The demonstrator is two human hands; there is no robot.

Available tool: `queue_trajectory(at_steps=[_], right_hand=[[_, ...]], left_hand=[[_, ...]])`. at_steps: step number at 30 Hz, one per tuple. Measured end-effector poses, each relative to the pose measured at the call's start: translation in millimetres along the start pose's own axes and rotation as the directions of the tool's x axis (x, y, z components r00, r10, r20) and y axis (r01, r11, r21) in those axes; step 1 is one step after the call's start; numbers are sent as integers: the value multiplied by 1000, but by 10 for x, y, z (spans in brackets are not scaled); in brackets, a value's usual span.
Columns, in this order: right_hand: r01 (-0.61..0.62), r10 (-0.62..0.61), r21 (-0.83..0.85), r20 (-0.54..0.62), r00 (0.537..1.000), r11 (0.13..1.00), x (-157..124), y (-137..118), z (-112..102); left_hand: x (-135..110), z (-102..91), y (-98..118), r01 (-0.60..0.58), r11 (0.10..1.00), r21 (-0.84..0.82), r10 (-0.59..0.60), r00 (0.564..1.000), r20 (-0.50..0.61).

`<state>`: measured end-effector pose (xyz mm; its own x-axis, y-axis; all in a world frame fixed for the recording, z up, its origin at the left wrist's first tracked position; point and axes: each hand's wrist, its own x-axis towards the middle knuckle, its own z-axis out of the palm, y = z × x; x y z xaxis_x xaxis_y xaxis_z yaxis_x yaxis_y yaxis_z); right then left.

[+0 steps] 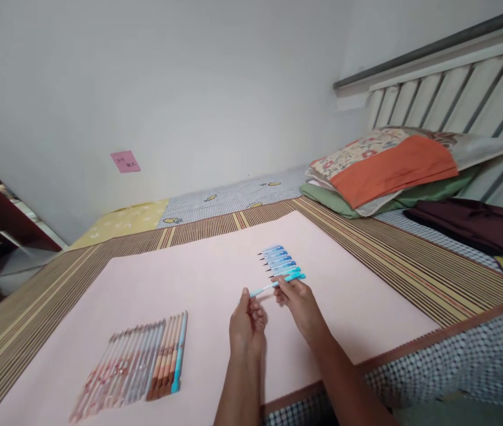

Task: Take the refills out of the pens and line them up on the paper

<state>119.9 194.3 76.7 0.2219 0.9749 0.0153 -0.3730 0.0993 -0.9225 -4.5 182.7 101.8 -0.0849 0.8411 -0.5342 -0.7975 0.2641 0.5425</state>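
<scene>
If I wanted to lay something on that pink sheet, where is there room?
The pink sheet is bare between the long pen row and the left hand, up to its far edge, and from the right hand to the striped mat on the right. It's crowded where the hands hold a pen beside the short blue row, and along the long row.
</scene>
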Motion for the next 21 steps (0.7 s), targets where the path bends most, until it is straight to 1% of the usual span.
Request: queue_trajectory(at_steps=[3,6,8,11,14,16,18,21], right_hand=[[-20,23,84,-34,999,996,2,-38,-3],[-17,34,218,-76,997,976,-12,-100,-9],[-48,70,300,-61,996,953,-43,-131,1],[-184,173,363,62,983,913,-145,-119,86],[-350,284,407,215,934,844,-297,-37,261],[-438,338,422,292,895,794,-398,26,391],[-498,381,421,335,862,758,-480,72,496],[-567,443,407,362,820,716,-553,98,584]], left_hand=[[17,-2,28,12,1000,-3,-12,1000,-6],[12,-4,52,34,999,-38,-35,999,-8],[-1,-1,69,47,996,-73,-47,999,4],[-20,5,107,38,990,-135,-30,997,65],[-28,-9,165,29,989,-145,-9,991,136],[-27,-31,217,37,992,-123,-19,989,144],[-26,-59,273,50,994,-95,-38,991,128],[-34,-94,352,84,995,-47,-78,989,122]])
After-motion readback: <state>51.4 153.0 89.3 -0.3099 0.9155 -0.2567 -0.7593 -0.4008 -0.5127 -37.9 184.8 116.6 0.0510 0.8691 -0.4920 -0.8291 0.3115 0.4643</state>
